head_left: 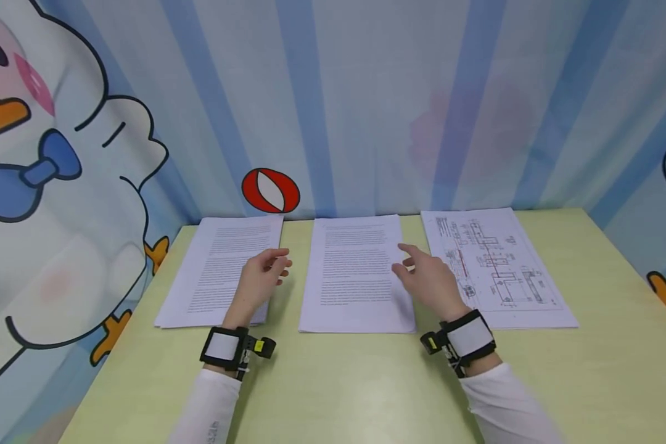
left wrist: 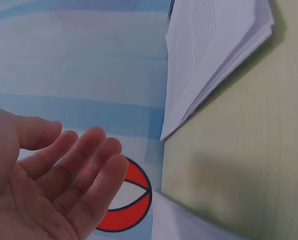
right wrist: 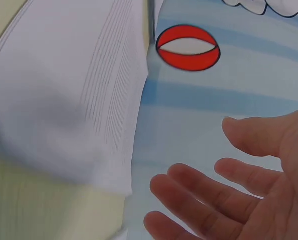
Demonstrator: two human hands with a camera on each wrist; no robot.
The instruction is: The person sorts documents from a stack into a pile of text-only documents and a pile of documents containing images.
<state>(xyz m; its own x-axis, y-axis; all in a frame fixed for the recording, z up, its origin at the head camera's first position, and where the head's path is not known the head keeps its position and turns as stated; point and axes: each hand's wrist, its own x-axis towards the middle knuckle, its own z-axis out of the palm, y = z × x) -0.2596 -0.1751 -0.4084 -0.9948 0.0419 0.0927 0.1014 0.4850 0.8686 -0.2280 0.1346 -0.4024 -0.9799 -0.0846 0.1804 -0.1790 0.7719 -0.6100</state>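
- Middle stack of text-printed sheets (head_left: 357,277): lying flat on the pale green table (head_left: 361,382), between left text stack (head_left: 211,271) and right stack (head_left: 533,314) topped by a technical drawing (head_left: 496,262).
- Head view: left hand (head_left: 261,277) above the right edge of the left text stack, fingers loosely bent, gripping nothing.
- Same view: right hand (head_left: 430,280) with fingertips near the right edge of the middle stack, thumb and index parted, nothing held. Cannot tell whether touching paper.
- Judged best: come in at both long edges together, low and level, to avoid skewing loose sheets.
- Left wrist view: fingers loosely extended, nothing between thumb and fingers. Edges of the middle stack visibly stepped, so probably unbound; better to bear on the full thickness than to pinch top sheets.
- Right wrist view: thumb well apart from fingers, space between bare of paper; middle stack off to one side. Advisable to match left-hand pressure and stay clear of the right stack, to avoid dragging the drawing.
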